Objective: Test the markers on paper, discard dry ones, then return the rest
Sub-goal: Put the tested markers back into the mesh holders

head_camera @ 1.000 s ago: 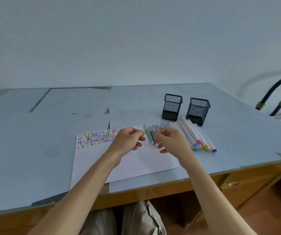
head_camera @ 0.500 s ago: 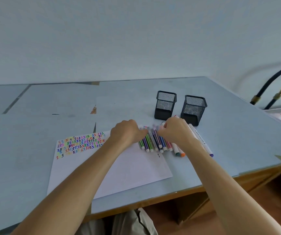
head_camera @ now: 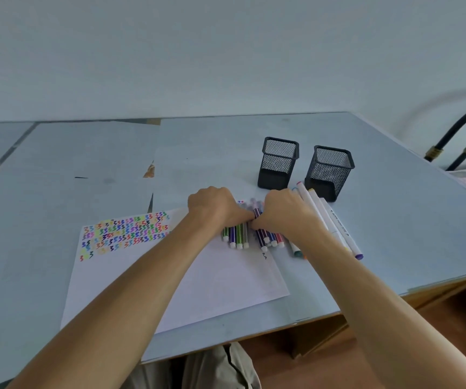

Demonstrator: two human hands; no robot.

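The thin markers are lying side by side on the paper, long axes running away from the person, while the left hand and right hand are curling over them, gathering the bunch.

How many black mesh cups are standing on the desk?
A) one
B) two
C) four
B: a left mesh cup and a right mesh cup stand side by side behind the thin markers, which both hands are gathering.

grey table, paper, markers, two mesh cups
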